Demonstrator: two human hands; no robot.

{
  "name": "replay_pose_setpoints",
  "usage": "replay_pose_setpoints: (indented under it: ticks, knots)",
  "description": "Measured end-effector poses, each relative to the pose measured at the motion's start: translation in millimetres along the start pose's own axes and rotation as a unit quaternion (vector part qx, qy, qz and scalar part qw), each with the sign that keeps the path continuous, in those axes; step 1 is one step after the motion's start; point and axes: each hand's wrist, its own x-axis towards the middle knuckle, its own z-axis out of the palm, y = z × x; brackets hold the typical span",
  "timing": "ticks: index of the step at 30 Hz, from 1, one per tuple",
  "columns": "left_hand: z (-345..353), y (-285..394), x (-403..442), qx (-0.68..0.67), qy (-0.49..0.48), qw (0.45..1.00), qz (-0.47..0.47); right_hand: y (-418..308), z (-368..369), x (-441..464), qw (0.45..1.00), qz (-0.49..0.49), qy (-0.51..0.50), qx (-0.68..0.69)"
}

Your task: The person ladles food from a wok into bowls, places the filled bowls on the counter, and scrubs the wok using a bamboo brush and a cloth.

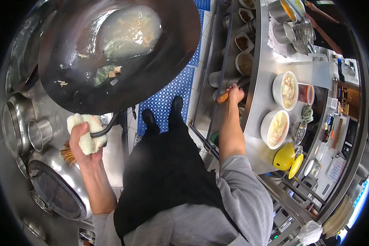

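Note:
Tilted in front of me is a large dark wok (174, 49), with cloudy broth (131, 35) pooled in it and a few scraps of leaf and pale bits stuck to its side. My left hand (84, 141) is closed around the wok's handle (106, 129) through a folded pale towel (86, 127). Over by the counter on the right, my right hand (235, 95) grips the wooden handle (222, 98) of a metal utensil, whose head I cannot make out. Close to that hand lies a row of seasoning containers (244, 42).
On the steel counter (252, 139) stand two white bowls of soup (285, 91) (274, 129), a yellow container (283, 156) and metal pots (283, 33). At left are a bamboo brush (67, 153), a steel pot (40, 134) and a dark round lid (57, 190). Another person's arm (326, 33) shows top right.

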Motion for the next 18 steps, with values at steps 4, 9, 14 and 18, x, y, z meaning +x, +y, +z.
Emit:
replay_pose_setpoints:
  ticks: [4,9,14,18]
  knots:
    - [11.7,-6.2,-3.0,-0.02,0.031,0.999,0.018,34.1,-26.6,30.1,0.957,-0.072,0.045,-0.276]
    - [-3.1,-8.4,-0.8,-0.011,-0.032,0.999,-0.028,29.1,-41.7,-12.7,0.865,-0.341,0.067,-0.362]
    - [-3.9,-20.0,3.5,-0.033,-0.039,0.999,-0.019,-7.6,-50.4,-103.7,0.864,-0.314,-0.042,-0.392]
    - [5.0,-20.4,0.2,-0.034,-0.069,0.997,-0.025,-41.8,-72.3,-187.9,0.946,-0.171,-0.265,-0.072]
